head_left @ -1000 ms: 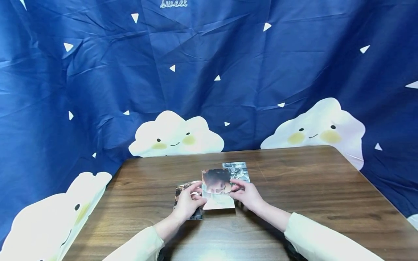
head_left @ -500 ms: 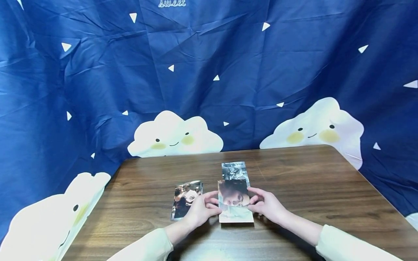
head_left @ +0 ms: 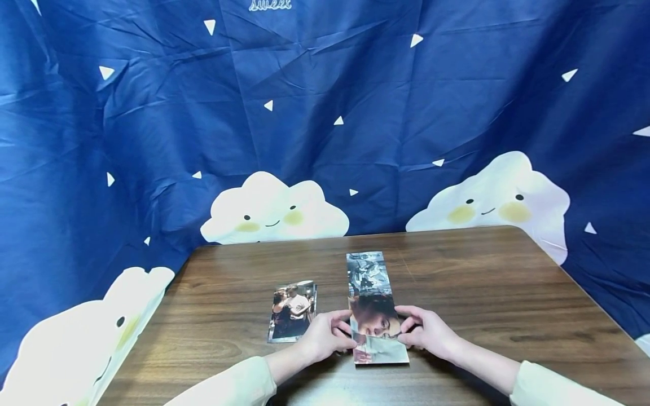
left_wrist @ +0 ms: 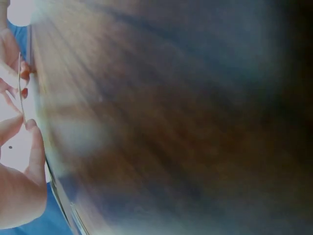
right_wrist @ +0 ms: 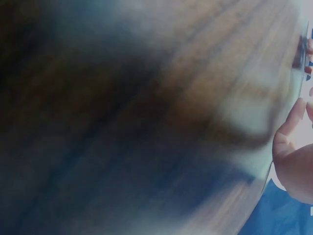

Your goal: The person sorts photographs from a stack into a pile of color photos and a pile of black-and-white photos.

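In the head view, a portrait photo print (head_left: pixel 377 335) is held low over the table between both hands. My left hand (head_left: pixel 325 336) pinches its left edge between thumb and fingers. Opposite it, my right hand (head_left: pixel 430 334) grips the right edge the same way. The portrait's top edge overlaps the lower end of a grey-toned photo (head_left: pixel 368 272) lying beyond it. To the left of my left hand lies a photo of two people (head_left: pixel 291 311), seemingly with another print's edge under it. The left wrist view shows the held print (left_wrist: pixel 21 93) edge-on, slightly bowed.
A brown wood-grain table (head_left: pixel 482 282) spreads under everything, its far edge near the backdrop. Behind hangs a blue cloth (head_left: pixel 325 113) printed with white clouds and triangles. Light reflects off the tabletop near the front.
Both hands have carried the portrait photo rightward and nearer to me, away from the two-person photo. More of the grey-toned photo and all of the two-person photo's picture now show.
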A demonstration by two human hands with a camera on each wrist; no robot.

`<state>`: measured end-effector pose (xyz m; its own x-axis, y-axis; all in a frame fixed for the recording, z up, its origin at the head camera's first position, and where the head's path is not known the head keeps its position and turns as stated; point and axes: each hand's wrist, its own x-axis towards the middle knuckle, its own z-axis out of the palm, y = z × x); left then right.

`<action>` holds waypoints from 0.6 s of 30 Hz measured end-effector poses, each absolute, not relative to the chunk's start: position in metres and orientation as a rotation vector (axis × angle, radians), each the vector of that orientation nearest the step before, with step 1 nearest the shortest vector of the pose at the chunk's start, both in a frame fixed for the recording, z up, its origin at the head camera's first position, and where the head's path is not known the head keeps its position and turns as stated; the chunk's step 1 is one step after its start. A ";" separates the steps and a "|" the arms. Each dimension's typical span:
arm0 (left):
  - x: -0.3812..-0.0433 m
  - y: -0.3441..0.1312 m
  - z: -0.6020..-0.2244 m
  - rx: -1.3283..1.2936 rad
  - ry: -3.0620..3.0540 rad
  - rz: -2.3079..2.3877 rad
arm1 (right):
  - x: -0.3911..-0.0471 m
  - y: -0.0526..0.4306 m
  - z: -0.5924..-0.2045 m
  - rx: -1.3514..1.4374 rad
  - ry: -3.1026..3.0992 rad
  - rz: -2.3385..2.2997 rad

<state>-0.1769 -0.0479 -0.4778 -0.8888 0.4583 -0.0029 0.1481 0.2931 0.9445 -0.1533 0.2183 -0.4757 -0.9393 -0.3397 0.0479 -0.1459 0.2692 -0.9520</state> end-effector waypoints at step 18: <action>-0.183 -0.043 -0.475 0.586 2.298 1.425 | -0.151 0.217 -0.481 -0.494 2.424 -1.644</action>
